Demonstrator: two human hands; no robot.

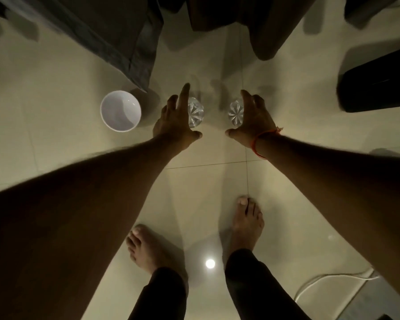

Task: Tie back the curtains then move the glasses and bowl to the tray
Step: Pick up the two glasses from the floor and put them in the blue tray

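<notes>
Two clear cut-glass tumblers point(195, 112) point(236, 112) stand on the tiled floor; left hand point(176, 121) and right hand point(254, 118), fingers spread wide, should wrap each squarely before lifting.

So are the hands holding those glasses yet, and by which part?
Not yet. The left hand and right hand are spread open over the left glass and right glass.

I'm in a home, prob. a living or bedroom, lit dim. Glossy beige floor tiles point(56, 65) under my bare feet point(247, 222), grey curtain hem point(134, 54) hanging to the floor, dark furniture legs point(270, 31) nearby, white cable point(328, 279) trailing.
</notes>
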